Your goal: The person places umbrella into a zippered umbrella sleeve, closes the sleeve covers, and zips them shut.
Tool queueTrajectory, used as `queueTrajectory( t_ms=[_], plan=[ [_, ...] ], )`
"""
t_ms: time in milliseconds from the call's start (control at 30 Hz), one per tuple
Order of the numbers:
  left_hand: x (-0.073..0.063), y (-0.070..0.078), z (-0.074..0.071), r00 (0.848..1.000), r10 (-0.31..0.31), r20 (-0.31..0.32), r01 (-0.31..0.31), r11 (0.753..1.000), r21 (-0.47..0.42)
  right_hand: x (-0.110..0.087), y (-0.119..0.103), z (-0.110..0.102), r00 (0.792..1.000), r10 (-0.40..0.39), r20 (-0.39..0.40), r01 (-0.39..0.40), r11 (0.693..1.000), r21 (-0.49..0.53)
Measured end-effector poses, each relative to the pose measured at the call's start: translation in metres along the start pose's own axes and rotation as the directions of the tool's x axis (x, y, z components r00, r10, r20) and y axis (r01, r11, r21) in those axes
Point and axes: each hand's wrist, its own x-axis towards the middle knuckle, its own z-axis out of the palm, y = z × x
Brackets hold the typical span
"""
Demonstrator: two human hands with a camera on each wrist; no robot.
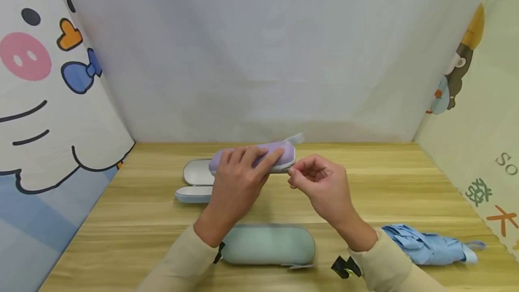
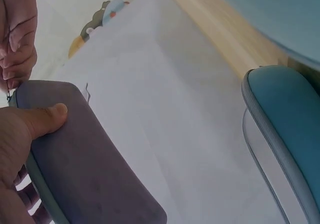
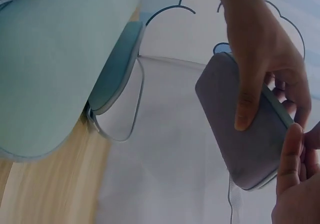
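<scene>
A purple zippered case [image 1: 289,151] with a pale strap loop at its far end is held up over the wooden table, tilted slightly. My left hand [image 1: 239,177] grips it from above, the thumb lying along one broad face in the left wrist view. At the case's right corner my right hand [image 1: 324,186] pinches the small zipper pull [image 2: 8,97] between thumb and fingers. In the right wrist view the purple case [image 3: 225,119] looks closed along the edge that shows. Behind the left hand lies an open light-blue case [image 1: 197,172] with a white inside, partly hidden.
A closed mint-green case [image 1: 269,244] lies on the wooden table [image 1: 385,184] below the forearms. Beside the right sleeve sits a folded light-blue umbrella [image 1: 430,248]. A white curtain [image 1: 263,57] rises at the table's back edge, with printed cloths on both sides.
</scene>
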Motion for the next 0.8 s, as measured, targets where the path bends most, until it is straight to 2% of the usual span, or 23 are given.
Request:
queueTrajectory(
  t_ms=[100, 200, 433, 600, 800],
  plan=[
    [-0.001, -0.001, 0.0, 1.0, 0.003, 0.014, -0.003, 1.0, 0.012, 0.002, -0.002, -0.006, 0.996, 0.086, 0.026, -0.086, 0.996, 0.019],
    [-0.003, -0.003, -0.001, 1.0, -0.006, 0.011, 0.006, 1.0, -0.006, 0.005, -0.002, -0.012, 0.99, 0.14, 0.033, -0.141, 0.99, 0.013],
    [-0.005, -0.009, -0.002, 1.0, 0.002, -0.01, -0.003, 0.994, -0.106, 0.011, 0.005, -0.027, 0.978, 0.209, 0.027, -0.209, 0.978, 0.012],
    [-0.006, -0.013, -0.003, 1.0, 0.009, -0.003, -0.01, 0.972, -0.234, 0.014, 0.014, -0.032, 0.973, 0.23, 0.003, -0.23, 0.972, 0.042],
    [-0.009, -0.016, -0.005, 0.999, 0.037, -0.006, -0.037, 0.934, -0.355, 0.012, 0.016, -0.031, 0.965, 0.257, 0.042, -0.26, 0.964, 0.062]
  ],
)
